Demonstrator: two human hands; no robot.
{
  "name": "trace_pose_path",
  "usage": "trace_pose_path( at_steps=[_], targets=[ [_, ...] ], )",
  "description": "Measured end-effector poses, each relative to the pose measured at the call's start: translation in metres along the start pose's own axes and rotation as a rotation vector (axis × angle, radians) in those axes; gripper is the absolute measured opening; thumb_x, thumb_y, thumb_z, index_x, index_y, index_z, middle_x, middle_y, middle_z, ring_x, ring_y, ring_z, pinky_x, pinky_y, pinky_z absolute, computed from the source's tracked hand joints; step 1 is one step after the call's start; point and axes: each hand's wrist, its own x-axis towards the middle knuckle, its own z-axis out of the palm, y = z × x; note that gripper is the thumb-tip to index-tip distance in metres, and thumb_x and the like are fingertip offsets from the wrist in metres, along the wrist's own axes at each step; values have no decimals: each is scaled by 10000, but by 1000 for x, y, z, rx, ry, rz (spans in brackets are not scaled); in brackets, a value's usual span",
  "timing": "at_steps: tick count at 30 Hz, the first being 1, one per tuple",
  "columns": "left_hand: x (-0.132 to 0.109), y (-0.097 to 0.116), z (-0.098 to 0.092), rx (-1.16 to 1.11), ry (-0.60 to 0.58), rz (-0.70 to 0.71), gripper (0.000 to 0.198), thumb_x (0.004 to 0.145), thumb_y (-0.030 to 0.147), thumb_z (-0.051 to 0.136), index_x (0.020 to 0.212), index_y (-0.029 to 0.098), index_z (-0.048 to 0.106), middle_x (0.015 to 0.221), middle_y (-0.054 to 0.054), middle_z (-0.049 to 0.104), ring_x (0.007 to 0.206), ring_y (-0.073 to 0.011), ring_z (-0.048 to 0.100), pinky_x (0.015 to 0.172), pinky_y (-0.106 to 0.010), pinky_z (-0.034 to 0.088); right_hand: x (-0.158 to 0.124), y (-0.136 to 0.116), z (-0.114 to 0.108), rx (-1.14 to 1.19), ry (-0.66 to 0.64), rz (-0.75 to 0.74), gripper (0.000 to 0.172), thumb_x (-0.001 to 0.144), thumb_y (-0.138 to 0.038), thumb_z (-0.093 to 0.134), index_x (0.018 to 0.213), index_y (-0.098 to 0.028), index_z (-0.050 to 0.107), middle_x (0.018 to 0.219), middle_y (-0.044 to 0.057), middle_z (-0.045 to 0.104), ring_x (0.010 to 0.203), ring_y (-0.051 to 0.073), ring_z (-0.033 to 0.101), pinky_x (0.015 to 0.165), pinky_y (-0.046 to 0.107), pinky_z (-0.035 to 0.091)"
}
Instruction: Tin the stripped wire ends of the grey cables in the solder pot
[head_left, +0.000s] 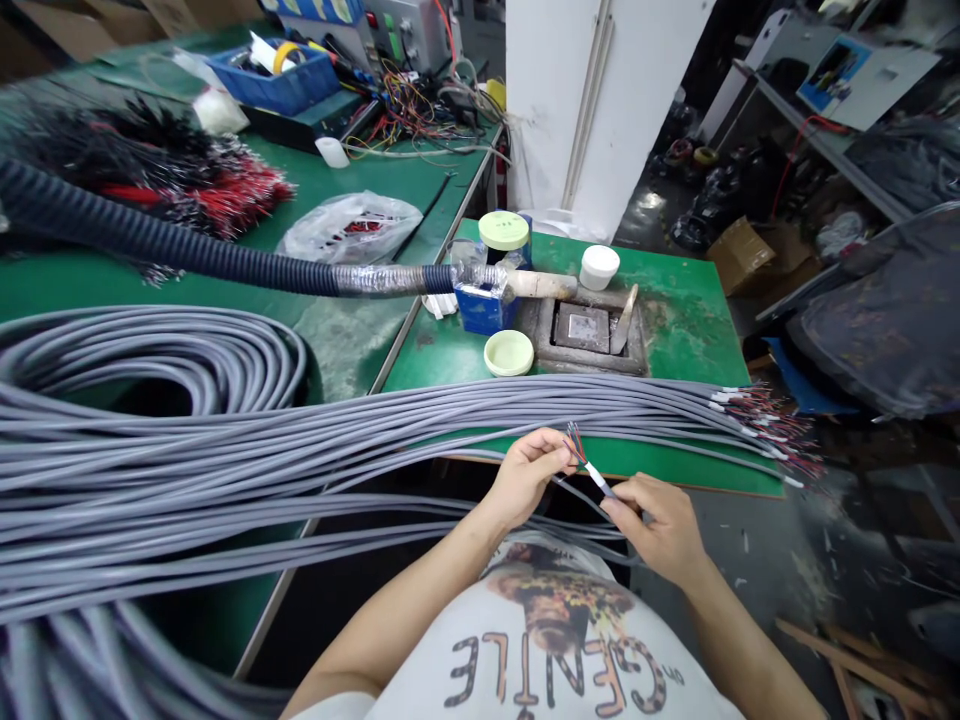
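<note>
My left hand [529, 478] pinches a thin grey cable [585, 505] close to its stripped end, where fine coloured wires [575, 446] fan out upward. My right hand [652, 530] holds the same cable just below, its fingertips on a pale section [596, 478] of the end. Both hands are over the front edge of a green workbench [675, 310]. Behind them lies a long bundle of grey cables [247, 470], its stripped ends [765, 430] splayed at the right.
On the green bench stand a metal solder pot [581, 328], a blue tin [484, 305], and lidded jars [508, 352]. A corrugated hose [187, 250] crosses towards it. A grey cable coil [150, 360] and red-black wire bundles [172, 180] lie left. Scraps litter the floor [750, 560].
</note>
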Motion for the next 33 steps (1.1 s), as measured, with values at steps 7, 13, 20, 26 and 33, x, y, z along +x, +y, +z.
trace_pose_path(
  at_steps=[7,13,20,26,33],
  targets=[
    [1,9,2,39,38,36,221,662,312,780,742,147,656,648,0,636,577,-85,557,610,-212,461,1,-1,1,-8,-25,13,172,863,-259,564,693,-237,569,525,-33,525,493,119,457,529,274,355],
    [2,9,-1,118,33,82,232,665,331,774,740,145,658,628,3,627,566,-85,546,603,-212,457,0,0,3,-15,-49,6,179,866,-268,564,692,-226,567,528,-33,531,498,115,464,542,270,352],
    [3,11,-4,173,12,81,169,681,276,768,757,150,685,639,1,651,571,-87,559,603,-216,456,0,0,4,7,-66,48,211,863,-287,563,667,-209,578,529,-31,532,506,108,462,553,257,356],
    [3,5,2,144,28,90,173,698,289,755,749,142,682,664,-22,674,582,-99,570,606,-229,449,6,3,1,197,-184,286,172,826,-342,593,934,-217,641,580,-53,538,522,100,462,518,221,362],
    [0,0,13,230,92,106,179,687,303,760,728,145,687,655,-17,688,595,-111,600,634,-243,484,27,-2,12,236,-131,334,368,787,-359,651,1118,-214,583,584,-63,505,530,98,464,524,214,377]
  ],
)
